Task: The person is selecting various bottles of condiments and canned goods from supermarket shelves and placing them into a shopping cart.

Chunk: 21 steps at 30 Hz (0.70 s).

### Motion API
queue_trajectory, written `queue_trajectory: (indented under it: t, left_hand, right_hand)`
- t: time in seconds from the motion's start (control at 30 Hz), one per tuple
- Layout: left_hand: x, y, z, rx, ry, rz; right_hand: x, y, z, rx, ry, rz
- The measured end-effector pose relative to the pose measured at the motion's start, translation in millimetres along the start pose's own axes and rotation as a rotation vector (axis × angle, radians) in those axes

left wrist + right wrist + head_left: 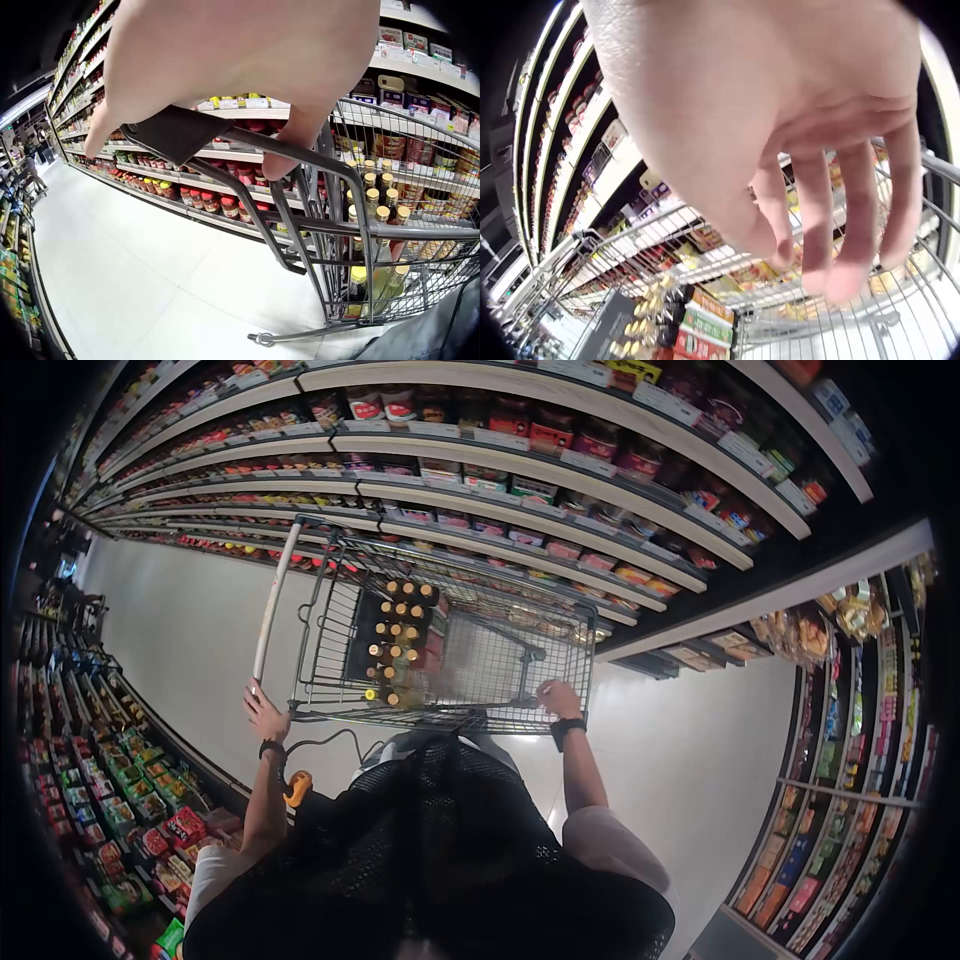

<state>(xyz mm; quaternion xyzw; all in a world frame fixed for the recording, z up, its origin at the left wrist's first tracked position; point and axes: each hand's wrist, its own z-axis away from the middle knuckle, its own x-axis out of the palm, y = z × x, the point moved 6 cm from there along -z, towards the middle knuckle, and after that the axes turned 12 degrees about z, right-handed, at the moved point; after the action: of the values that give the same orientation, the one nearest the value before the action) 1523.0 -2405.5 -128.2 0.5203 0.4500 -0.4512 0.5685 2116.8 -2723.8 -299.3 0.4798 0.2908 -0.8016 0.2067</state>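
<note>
A metal shopping cart (470, 550) stands sideways before me. At the near end of its handle (275, 605) my left hand (265, 710) holds on; in the left wrist view the thumb (289, 146) comes down on one side and a finger (99, 129) on the other. My right hand (560, 700) hangs over the near side of the basket toward its front end, fingers loosely bent and holding nothing. Several bottles (398, 630) with gold caps stand upright in the cart, one with a yellow cap (358, 275). Coloured cartons (705, 326) sit beside them.
Long shelves of jars and packets (520, 440) run along the cart's far side. More shelves stand at left (110, 780) and right (840, 760). Pale floor (180, 600) stretches away at left. An orange object (298, 788) lies near my left forearm, by a dark cord (335, 738).
</note>
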Motion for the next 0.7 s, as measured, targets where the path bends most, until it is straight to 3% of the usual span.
queue_trajectory:
  t: [0.03, 0.07, 0.1, 0.13, 0.2, 0.3, 0.4, 0.47, 0.5, 0.6, 0.7]
  left_hand:
    - [1.0, 2.9, 5.7, 0.016, -0.013, -0.016]
    - [3.1, 9.4, 11.6, 0.033, -0.027, -0.033]
    - [9.4, 24.2, 17.5, 0.047, -0.101, -0.104]
    - [3.3, 22.0, 31.5, 0.012, -0.145, -0.178]
    - [-4.4, 11.3, 56.1, 0.026, -0.064, -0.1]
    - [2.0, 6.1, 52.5, 0.077, -0.098, -0.023]
    - [27.6, 11.8, 59.4, 0.111, -0.164, 0.037]
    - [38.7, 24.1, 68.5, 0.121, -0.207, 0.063]
    - [40.0, 27.7, 69.3, 0.124, -0.215, 0.069]
    - [39.6, 34.7, 69.1, 0.12, -0.245, 0.072]
    - [45.2, 32.6, 70.2, 0.118, -0.238, 0.065]
  right_hand:
    - [-30.8, -7.0, -18.2, -0.079, 0.186, -0.059]
    - [-79.7, -15.5, -20.3, 0.038, 0.187, -0.062]
    - [-98.8, -1.5, -45.3, -0.168, 0.507, -0.22]
    - [-125.7, -18.7, -72.2, -0.228, 0.494, -0.115]
    - [-155.6, -44.4, -123.2, -0.3, 0.712, 0.086]
    - [-178.0, -47.8, -168.6, -0.191, 0.701, 0.404]
    - [-197.1, -24.6, -172.5, -0.061, 0.477, 0.529]
    - [-176.9, 27.3, -206.1, -0.006, 0.421, 0.525]
    - [-182.9, 30.4, -209.3, 0.063, 0.203, 0.446]
    - [-170.5, 54.2, -239.0, 0.041, 0.196, 0.47]
    - [-179.5, 52.8, -236.9, 0.036, 0.332, 0.537]
